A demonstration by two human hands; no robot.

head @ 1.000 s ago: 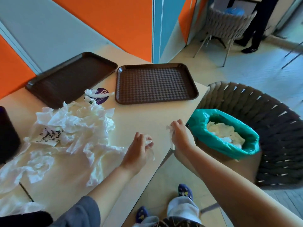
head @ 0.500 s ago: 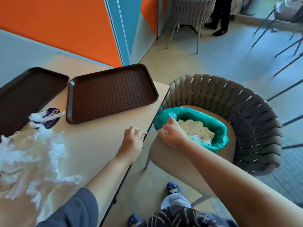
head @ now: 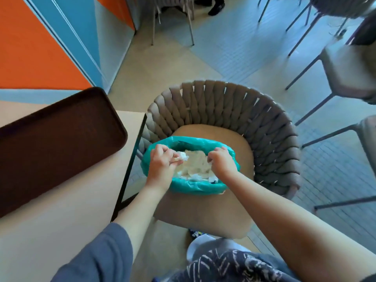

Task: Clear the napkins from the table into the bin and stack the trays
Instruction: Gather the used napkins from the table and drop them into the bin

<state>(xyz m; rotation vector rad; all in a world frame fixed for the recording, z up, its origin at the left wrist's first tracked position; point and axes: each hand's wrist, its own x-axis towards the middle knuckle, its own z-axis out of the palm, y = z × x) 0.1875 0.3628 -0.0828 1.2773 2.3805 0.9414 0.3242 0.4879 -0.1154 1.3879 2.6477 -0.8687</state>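
Note:
A bin lined with a teal bag (head: 195, 187) stands on the seat of a woven chair, and white napkins (head: 197, 167) fill it. Both my hands are over its opening. My left hand (head: 161, 164) grips a small crumpled napkin (head: 181, 156) above the pile. My right hand (head: 220, 161) has its fingers curled down into the napkins in the bin; whether they hold any I cannot tell. One brown tray (head: 55, 143) lies on the table (head: 61, 216) at the left. The other tray and the napkin pile on the table are out of view.
The woven grey chair (head: 234, 106) holding the bin stands right beside the table's black edge. More chairs (head: 345, 64) with metal legs stand at the right and far back. An orange and blue wall (head: 40, 47) runs behind the table.
My view has swung right toward the bin. My left hand has left the table's edge with a napkin and now hovers over the bin beside my right hand, which has gone deeper in.

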